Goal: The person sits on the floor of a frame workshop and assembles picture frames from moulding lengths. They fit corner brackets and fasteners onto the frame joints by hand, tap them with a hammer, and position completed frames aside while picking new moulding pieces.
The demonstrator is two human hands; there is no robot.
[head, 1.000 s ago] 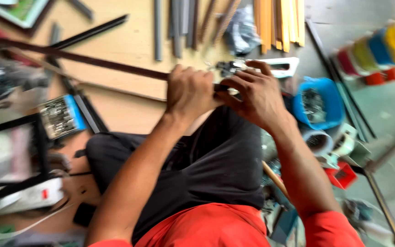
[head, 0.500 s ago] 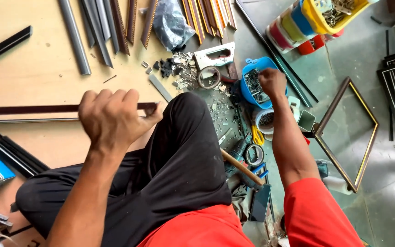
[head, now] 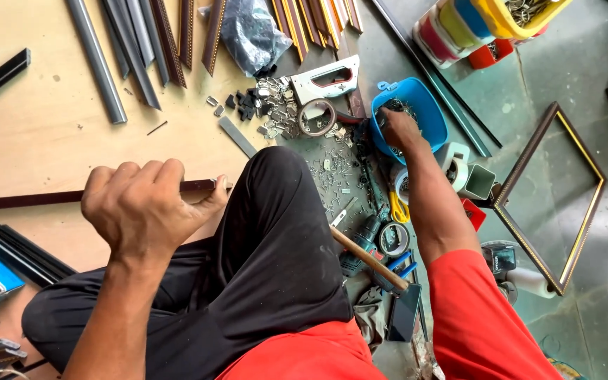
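While I sit cross-legged on the floor, my left hand [head: 146,211] is curled tight around a long dark strip of frame moulding [head: 29,200], which runs out to the left across the pale wooden board [head: 29,134] and ends just past my thumb, above my knee. My right hand [head: 397,127] reaches well away to the right and dips into the blue plastic tub [head: 416,105]; its fingers are buried among small metal bits, so I cannot tell whether they are closed on anything. Just left of the tub lie a white staple gun [head: 328,77], a roll of tape [head: 317,117] and a scatter of small metal pieces. A wooden-handled hammer [head: 364,259] rests beside my right leg, and a finished gold-edged frame [head: 550,197] lies on the grey floor further right.
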